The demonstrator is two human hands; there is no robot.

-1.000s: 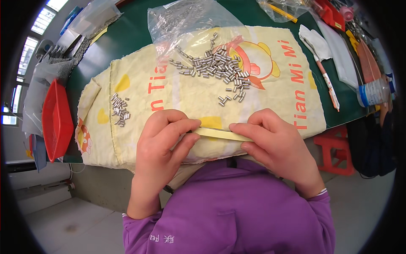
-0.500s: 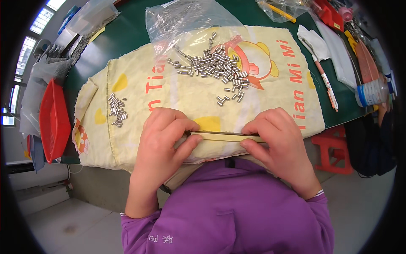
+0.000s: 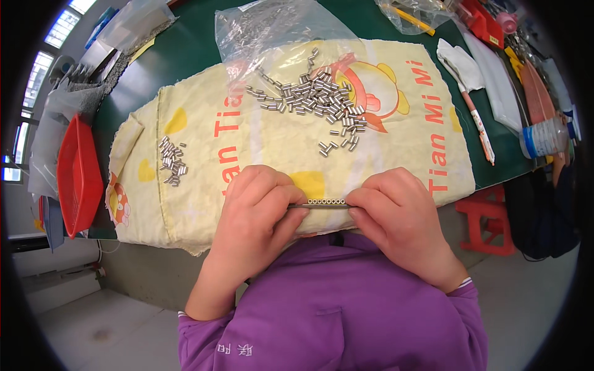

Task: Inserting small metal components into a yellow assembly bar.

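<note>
My left hand (image 3: 255, 210) and my right hand (image 3: 396, 213) pinch the two ends of a thin dark strip (image 3: 328, 206) between thumb and fingers. Along the strip's upper side stands a row of several small metal tubes (image 3: 327, 201), their round ends showing. Both ends of the strip are hidden in my fingers. Beyond my hands, on a yellow printed cloth (image 3: 204, 179), lies a large loose pile of small silvery metal tubes (image 3: 318, 96). To the left is a smaller heap of such tubes (image 3: 172, 159).
A clear plastic bag (image 3: 278, 28) with more metal pieces lies beyond the big pile. At the left stands a red plastic tray (image 3: 79, 179). On the right lie a pen (image 3: 479, 127), a white cloth (image 3: 459, 65) and a clear bottle (image 3: 546, 137). A red stool (image 3: 486, 222) stands below the table's edge.
My hands have drawn closer together and turned the strip. Its pale long face no longer shows, and the row of tube ends has come into sight. The piles lie as before.
</note>
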